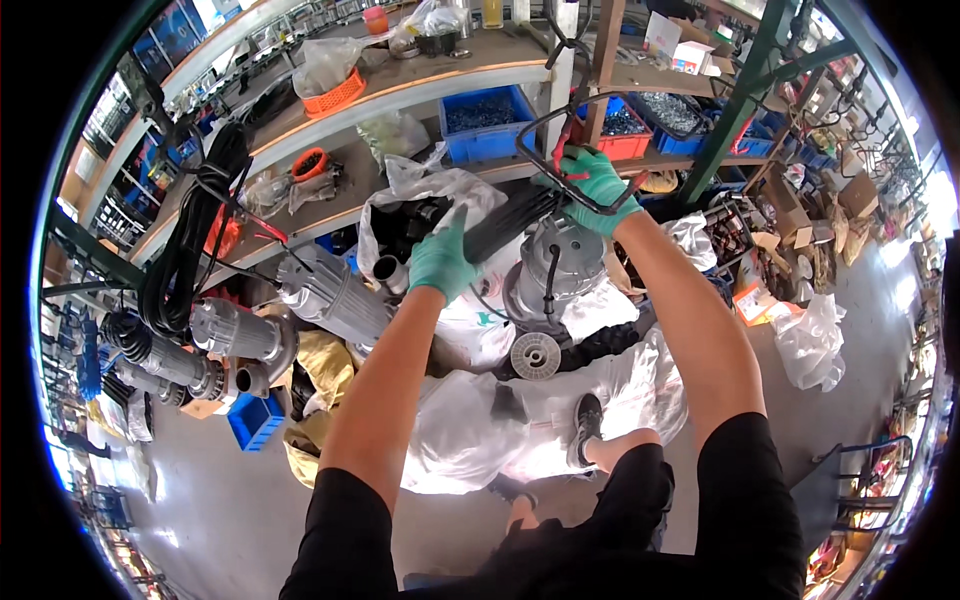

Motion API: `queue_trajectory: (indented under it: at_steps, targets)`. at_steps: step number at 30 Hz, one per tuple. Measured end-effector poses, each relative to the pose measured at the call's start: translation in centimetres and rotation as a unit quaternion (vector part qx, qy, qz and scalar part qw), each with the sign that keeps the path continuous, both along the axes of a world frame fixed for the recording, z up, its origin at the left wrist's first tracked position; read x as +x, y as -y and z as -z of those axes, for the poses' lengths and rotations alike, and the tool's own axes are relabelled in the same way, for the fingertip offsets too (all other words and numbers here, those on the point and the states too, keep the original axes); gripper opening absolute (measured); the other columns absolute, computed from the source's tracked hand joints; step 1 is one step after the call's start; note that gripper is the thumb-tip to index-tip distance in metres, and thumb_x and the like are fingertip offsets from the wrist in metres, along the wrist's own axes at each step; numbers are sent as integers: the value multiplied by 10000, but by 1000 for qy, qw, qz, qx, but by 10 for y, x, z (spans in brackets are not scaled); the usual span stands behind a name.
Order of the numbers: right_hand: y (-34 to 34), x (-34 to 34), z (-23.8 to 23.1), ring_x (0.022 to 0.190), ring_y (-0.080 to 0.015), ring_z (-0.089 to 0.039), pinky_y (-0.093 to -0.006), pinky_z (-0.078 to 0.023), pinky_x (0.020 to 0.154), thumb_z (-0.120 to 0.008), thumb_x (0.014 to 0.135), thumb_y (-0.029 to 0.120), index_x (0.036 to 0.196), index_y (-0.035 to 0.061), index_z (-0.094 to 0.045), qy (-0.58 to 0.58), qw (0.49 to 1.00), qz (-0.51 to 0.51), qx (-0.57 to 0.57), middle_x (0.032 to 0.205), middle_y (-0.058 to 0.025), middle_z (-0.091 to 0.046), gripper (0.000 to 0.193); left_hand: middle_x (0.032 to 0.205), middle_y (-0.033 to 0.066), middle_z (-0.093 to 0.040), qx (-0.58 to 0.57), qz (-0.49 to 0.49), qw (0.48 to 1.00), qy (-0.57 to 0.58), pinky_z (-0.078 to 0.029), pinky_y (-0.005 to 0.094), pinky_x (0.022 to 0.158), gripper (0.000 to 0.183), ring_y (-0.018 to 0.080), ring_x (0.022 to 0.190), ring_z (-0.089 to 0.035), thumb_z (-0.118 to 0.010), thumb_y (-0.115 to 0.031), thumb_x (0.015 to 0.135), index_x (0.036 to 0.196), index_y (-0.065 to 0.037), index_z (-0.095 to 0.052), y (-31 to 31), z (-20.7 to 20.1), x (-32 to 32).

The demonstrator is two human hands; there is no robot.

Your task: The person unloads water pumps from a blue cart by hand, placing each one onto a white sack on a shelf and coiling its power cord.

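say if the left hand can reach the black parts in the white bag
Probably yes: the white bag gapes open beside the left hand, exposing the black parts, though the black bundle occupies that hand.

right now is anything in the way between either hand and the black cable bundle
Nothing visible beyond the green gloves being worn: the left hand grips the lower end of the black cable bundle, the right hand its upper end.

Snug green fabric glove on the left hand, matching green glove on the right hand, upper centre! Short, plain black sleeves down low, black shorts between them, and dark grey laced shoes around lower centre!
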State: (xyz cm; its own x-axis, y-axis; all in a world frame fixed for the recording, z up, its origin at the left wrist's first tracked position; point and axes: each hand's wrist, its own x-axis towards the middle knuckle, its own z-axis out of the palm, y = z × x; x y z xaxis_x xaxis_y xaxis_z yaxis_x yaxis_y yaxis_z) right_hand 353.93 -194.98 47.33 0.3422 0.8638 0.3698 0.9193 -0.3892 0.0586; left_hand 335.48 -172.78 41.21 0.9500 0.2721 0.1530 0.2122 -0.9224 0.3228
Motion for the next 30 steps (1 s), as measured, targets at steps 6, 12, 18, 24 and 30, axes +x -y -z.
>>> queue_trajectory:
  at_steps: [6,12,18,24,30]
  targets:
    - [39,-78,-9,1021,-372,-666,-442,-534,886,-703,906,243,1163,56,-656,-194,905,240,294,1169,-193,-679,321,981,143,-730,-364,-91,925,55,-543,363,803,528,240,881,-699,-832,-256,789,1191,13,-622,26,42,-75]
    - [5,-173,66,804,-358,-687,-456,-525,762,-567,1013,360,1172,15,-600,-494,792,166,318,893,-183,-717,381,1039,30,-708,-629,-93,755,161,-550,301,825,450,136,907,-668,-790,-8,812,1229,-27,-621,65,79,-229]
    - [29,-275,138,615,-168,-611,-340,-510,586,-492,1080,291,1134,28,-587,-607,682,189,361,729,-67,-653,285,885,162,-720,-749,-7,654,107,-564,347,647,412,246,730,-696,-840,-142,840,1127,23,-596,70,37,-359]
    - [79,-442,249,832,-215,-711,-370,-588,748,-524,1070,420,1192,66,-570,-888,392,174,166,1000,-89,-708,377,943,112,-753,-773,-16,635,-16,-551,286,634,417,163,741,-698,-875,-126,797,1129,15,-665,70,53,-433]
    - [100,-499,223,958,-223,-685,-365,-572,856,-510,1085,396,1307,53,-596,-882,452,108,-77,1136,-121,-697,418,863,133,-693,-390,11,917,-88,-530,370,686,426,241,769,-686,-876,-169,727,1078,-34,-675,85,71,-467]
